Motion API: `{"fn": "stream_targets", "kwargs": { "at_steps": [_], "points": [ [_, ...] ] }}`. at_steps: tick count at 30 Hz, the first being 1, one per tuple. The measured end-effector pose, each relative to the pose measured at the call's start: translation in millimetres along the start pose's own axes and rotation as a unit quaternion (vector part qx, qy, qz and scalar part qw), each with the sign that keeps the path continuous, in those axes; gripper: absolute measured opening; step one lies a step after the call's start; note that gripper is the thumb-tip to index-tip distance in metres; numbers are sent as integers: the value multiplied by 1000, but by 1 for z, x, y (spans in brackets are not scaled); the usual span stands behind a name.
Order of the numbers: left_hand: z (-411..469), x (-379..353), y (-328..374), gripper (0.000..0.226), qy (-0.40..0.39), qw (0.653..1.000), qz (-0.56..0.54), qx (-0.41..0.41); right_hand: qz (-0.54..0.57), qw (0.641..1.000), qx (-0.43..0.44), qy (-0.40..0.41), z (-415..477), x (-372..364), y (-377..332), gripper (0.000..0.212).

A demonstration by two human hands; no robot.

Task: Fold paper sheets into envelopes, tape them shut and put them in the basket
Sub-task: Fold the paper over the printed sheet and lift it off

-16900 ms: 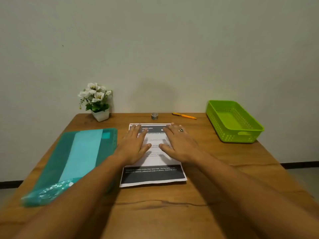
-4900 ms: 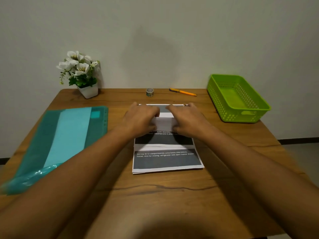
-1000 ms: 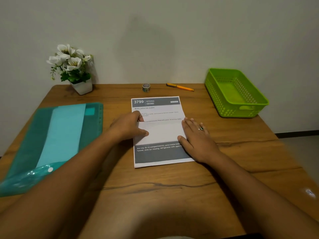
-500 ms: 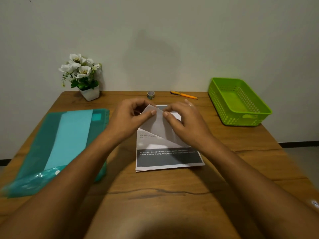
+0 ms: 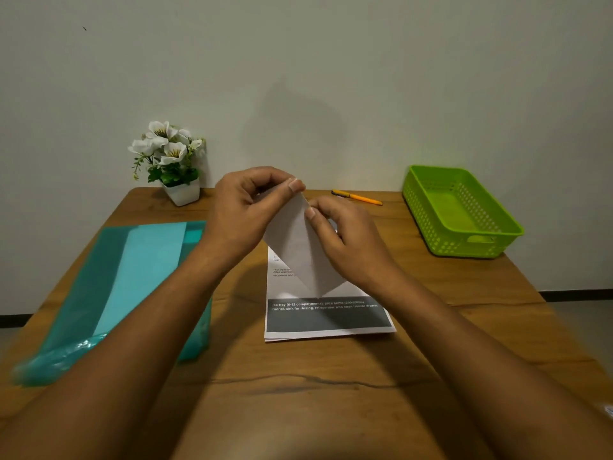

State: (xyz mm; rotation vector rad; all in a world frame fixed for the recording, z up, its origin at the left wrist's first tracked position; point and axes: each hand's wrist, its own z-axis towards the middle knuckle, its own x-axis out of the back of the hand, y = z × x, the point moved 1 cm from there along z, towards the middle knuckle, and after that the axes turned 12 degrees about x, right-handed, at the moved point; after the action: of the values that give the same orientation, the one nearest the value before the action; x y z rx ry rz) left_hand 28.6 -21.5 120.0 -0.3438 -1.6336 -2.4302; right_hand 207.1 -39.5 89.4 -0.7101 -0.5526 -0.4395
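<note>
Paper sheet [image 5: 326, 318] pinched between left hand [image 5: 240, 215], right hand [image 5: 346, 242].

Home or office desk setting: wooden tabletop [image 5: 298, 393] against plain wall; potted flowers [image 5: 169, 161], pen [image 5: 358, 196], teal document folder [image 5: 109, 287].

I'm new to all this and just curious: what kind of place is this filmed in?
Probably a simple desk in a home or small office: a wooden table against a bare wall, with a printed sheet, a teal folder and an orange pen.
</note>
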Motion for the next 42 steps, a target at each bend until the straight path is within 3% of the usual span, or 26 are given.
{"fn": "stream_targets", "kwargs": {
  "at_steps": [13,16,22,27,34,37,39,42],
  "points": [
    [15,21,-23,10,84,985,-137,68,-35,994,-97,-42,-46,7,64,25],
    [12,26,-38,8,107,981,-131,90,11,992,-125,5,-44,17,66,19],
    [6,33,-63,3,126,982,-86,109,139,966,-125,180,-22,45,53,19],
    [4,24,-66,19,135,983,75,99,113,972,-73,194,-2,58,37,9],
    [8,-14,-18,25,8,979,193,-68,-69,991,73,85,15,45,9,12],
    [9,-23,-14,9,-5,974,211,-83,-98,988,110,51,18,38,6,15],
    [9,-24,-18,2,-3,984,169,-54,-82,990,87,75,17,36,7,22],
    [6,-21,-28,10,-4,998,66,5,45,987,-44,145,15,37,14,34]
  ]
}}
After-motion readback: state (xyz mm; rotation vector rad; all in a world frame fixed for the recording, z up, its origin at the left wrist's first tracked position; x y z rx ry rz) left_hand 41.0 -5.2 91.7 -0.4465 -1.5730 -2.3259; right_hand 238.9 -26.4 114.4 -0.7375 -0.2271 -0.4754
